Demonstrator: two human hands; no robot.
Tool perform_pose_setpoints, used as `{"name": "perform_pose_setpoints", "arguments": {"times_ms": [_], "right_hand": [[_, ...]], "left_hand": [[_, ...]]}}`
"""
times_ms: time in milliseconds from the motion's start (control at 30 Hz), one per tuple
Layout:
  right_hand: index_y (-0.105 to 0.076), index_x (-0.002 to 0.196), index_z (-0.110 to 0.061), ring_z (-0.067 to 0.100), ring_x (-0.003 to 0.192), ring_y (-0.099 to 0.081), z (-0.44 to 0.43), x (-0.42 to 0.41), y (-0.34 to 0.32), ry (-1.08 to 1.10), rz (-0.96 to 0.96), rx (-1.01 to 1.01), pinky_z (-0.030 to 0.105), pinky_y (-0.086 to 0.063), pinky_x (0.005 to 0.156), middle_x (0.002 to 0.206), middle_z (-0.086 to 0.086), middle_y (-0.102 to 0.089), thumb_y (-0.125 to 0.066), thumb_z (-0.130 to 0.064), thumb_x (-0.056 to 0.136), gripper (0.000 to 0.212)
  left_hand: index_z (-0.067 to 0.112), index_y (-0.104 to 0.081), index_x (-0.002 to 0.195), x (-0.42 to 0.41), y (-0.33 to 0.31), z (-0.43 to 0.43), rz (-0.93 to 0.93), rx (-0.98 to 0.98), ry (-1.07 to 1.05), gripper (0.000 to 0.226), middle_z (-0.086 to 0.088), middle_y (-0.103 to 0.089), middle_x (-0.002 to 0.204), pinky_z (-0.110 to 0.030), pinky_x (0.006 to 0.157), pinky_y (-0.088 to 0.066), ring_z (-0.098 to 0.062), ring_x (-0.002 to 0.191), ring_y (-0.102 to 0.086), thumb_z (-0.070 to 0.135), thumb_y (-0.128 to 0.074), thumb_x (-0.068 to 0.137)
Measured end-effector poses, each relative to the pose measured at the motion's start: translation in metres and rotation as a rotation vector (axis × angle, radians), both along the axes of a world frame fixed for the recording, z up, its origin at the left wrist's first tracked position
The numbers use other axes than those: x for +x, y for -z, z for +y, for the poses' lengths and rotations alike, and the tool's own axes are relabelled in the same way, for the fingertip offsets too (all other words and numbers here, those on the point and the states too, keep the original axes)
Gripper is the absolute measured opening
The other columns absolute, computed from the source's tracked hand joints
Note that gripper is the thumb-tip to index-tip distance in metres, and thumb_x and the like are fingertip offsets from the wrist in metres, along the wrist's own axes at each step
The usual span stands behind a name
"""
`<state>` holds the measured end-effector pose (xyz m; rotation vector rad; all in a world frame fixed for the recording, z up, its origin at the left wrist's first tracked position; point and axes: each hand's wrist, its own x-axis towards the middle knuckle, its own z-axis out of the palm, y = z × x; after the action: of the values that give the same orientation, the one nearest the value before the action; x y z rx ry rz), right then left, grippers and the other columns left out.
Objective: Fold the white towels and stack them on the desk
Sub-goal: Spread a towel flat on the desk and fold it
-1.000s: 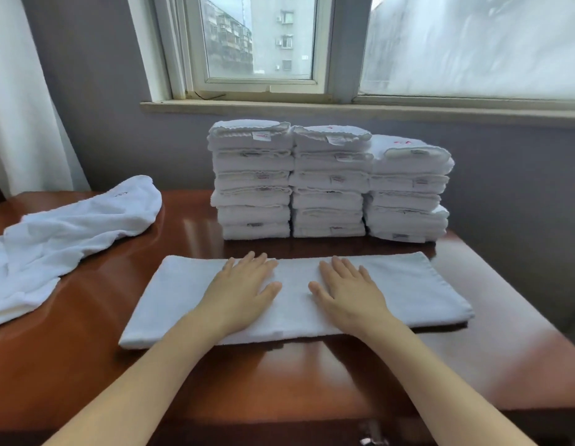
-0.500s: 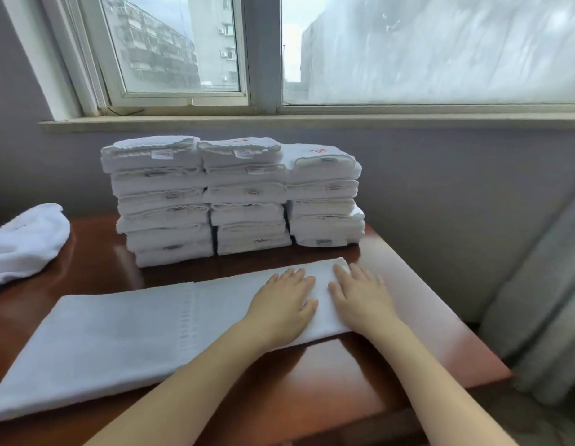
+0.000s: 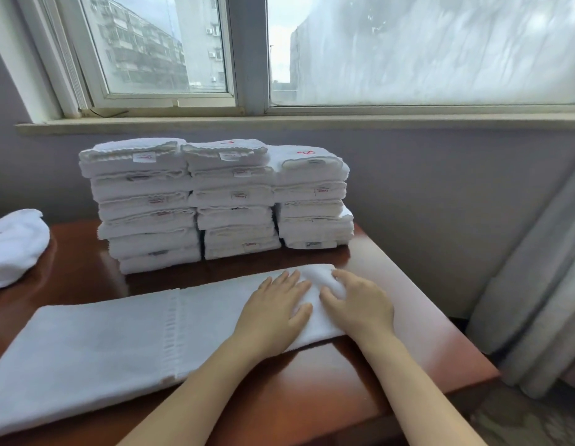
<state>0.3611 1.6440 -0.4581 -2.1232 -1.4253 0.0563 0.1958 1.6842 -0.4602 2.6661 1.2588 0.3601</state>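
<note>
Left hand (image 3: pixel 273 312) flat, right hand (image 3: pixel 360 309) gripping the bunched end of the white towel (image 3: pixel 102 349).

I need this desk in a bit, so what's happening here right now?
A person is folding white towels. The left hand lies flat on the right end of a long towel spread across the desk, while the right hand pinches that end, bunching it up. Three stacks of folded towels stand behind it, and a loose towel lies at the far left.
</note>
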Motion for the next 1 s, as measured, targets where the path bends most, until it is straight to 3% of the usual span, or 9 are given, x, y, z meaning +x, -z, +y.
{"name": "perform_pose_setpoints", "arguments": {"times_ms": [133, 233, 333, 433, 533, 667, 800, 900, 1000], "right_hand": [[-0.064, 0.125, -0.036, 0.012, 0.105, -0.063, -0.004, 0.008, -0.003, -0.034, 0.341, 0.156, 0.024, -0.045, 0.08, 0.108, -0.014, -0.069, -0.067, -0.035, 0.082, 0.043], [-0.064, 0.129, -0.026, 0.002, 0.093, -0.065, -0.007, 0.011, -0.006, -0.156, 0.645, 0.301, 0.018, -0.05, 0.084, 0.098, -0.013, -0.069, -0.073, -0.016, 0.083, 0.048], [-0.057, 0.134, -0.026, 0.008, 0.109, -0.065, -0.011, 0.004, -0.012, -0.289, 0.913, 0.375, 0.031, -0.052, 0.097, 0.116, -0.001, -0.07, -0.073, -0.016, 0.083, 0.054], [-0.035, 0.149, -0.031, 0.007, 0.127, -0.054, -0.015, -0.01, -0.019, -0.427, 1.105, 0.407, 0.035, -0.045, 0.107, 0.139, -0.005, -0.057, -0.058, -0.038, 0.082, 0.072], [-0.016, 0.151, -0.048, 0.006, 0.143, -0.032, -0.021, -0.03, -0.026, -0.555, 1.181, 0.406, 0.046, -0.028, 0.119, 0.159, -0.012, -0.028, -0.054, -0.068, 0.078, 0.084], [-0.008, 0.139, -0.06, 0.012, 0.128, -0.055, -0.023, -0.06, -0.038, -0.738, 1.153, 0.358, 0.035, -0.042, 0.109, 0.153, -0.019, -0.02, -0.065, -0.088, 0.053, 0.107], [0.0, 0.137, -0.06, 0.011, 0.128, -0.055, -0.015, -0.095, -0.055, -0.899, 1.121, 0.354, 0.024, -0.05, 0.096, 0.159, -0.015, -0.009, -0.062, -0.089, 0.056, 0.106], [-0.003, 0.136, -0.062, 0.008, 0.132, -0.05, -0.005, -0.115, -0.065, -0.918, 1.164, 0.372, 0.034, -0.039, 0.111, 0.16, -0.018, -0.008, -0.061, -0.089, 0.057, 0.102], [-0.01, 0.141, -0.06, -0.001, 0.139, -0.037, 0.005, -0.138, -0.065, -0.909, 1.045, 0.354, 0.031, -0.027, 0.117, 0.16, -0.019, -0.016, -0.053, -0.085, 0.071, 0.086]], "left_hand": [[0.032, -0.039, 0.15, -0.005, 0.001, -0.003, -0.163, 0.012, 0.02, 0.048, 0.012, -0.029, 0.159, -0.023, 0.119, -0.005, -0.005, 0.149, -0.016, 0.038, -0.042, 0.102], [0.03, -0.055, 0.138, -0.008, 0.001, -0.006, -0.329, 0.066, 0.07, 0.041, 0.015, -0.052, 0.142, -0.017, 0.111, -0.026, -0.003, 0.134, -0.04, 0.031, -0.053, 0.097], [0.032, -0.057, 0.136, -0.007, -0.001, -0.008, -0.447, -0.023, 0.092, 0.038, 0.019, -0.059, 0.132, -0.025, 0.105, -0.04, 0.001, 0.122, -0.051, 0.031, -0.054, 0.098], [0.042, -0.046, 0.143, -0.002, -0.013, -0.009, -0.667, -0.377, 0.049, 0.045, 0.023, -0.06, 0.131, -0.031, 0.106, -0.041, 0.003, 0.123, -0.053, 0.05, -0.041, 0.099], [0.028, -0.059, 0.133, -0.002, -0.034, -0.008, -0.958, -0.7, 0.003, 0.052, 0.006, -0.071, 0.119, -0.023, 0.095, -0.048, -0.006, 0.111, -0.065, 0.058, -0.032, 0.101], [0.024, -0.068, 0.117, -0.029, -0.066, -0.005, -0.954, -0.939, -0.128, 0.057, -0.002, -0.076, 0.107, -0.034, 0.092, -0.054, -0.016, 0.103, -0.071, 0.069, -0.046, 0.091], [0.005, -0.07, 0.111, -0.069, -0.086, 0.002, -0.841, -0.794, -0.141, 0.036, -0.009, -0.074, 0.104, -0.036, 0.091, -0.053, -0.023, 0.098, -0.07, 0.035, -0.065, 0.093], [-0.003, -0.066, 0.112, -0.107, -0.093, 0.006, -0.884, -0.734, -0.2, 0.022, -0.018, -0.071, 0.105, -0.038, 0.086, -0.053, -0.028, 0.095, -0.069, 0.009, -0.059, 0.095], [0.002, -0.068, 0.103, -0.15, -0.1, 0.002, -0.972, -0.676, -0.252, 0.018, -0.012, -0.073, 0.095, -0.028, 0.07, -0.058, -0.02, 0.083, -0.071, 0.011, -0.065, 0.088]]}}
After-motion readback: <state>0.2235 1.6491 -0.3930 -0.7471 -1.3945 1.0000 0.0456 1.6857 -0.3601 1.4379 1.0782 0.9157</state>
